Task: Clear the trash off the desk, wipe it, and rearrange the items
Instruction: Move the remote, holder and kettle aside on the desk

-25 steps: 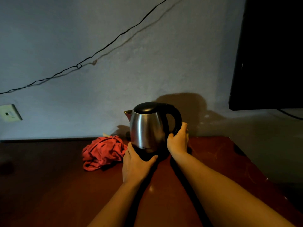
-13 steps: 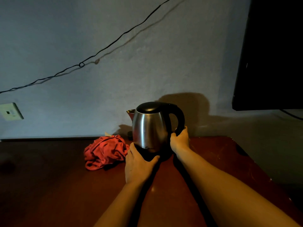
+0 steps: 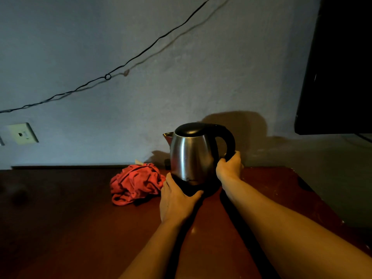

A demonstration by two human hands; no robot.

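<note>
A steel electric kettle (image 3: 191, 156) with a black lid and handle stands upright on its black base near the back of the dark red desk (image 3: 80, 228). My left hand (image 3: 177, 200) cups the front of the black base. My right hand (image 3: 229, 168) grips the lower end of the kettle's handle. A crumpled red cloth (image 3: 136, 184) lies on the desk just left of the kettle, touching neither hand.
The wall runs right behind the desk, with a black cable (image 3: 124, 64) strung across it and a socket plate (image 3: 22, 133) at the left. A dark screen (image 3: 340, 73) hangs at the upper right. The desk's right edge (image 3: 322, 198) lies close to the kettle.
Kettle and both hands have kept their grip; the whole scene has drifted slightly right in view as my head turned. The cloth lies as before.
</note>
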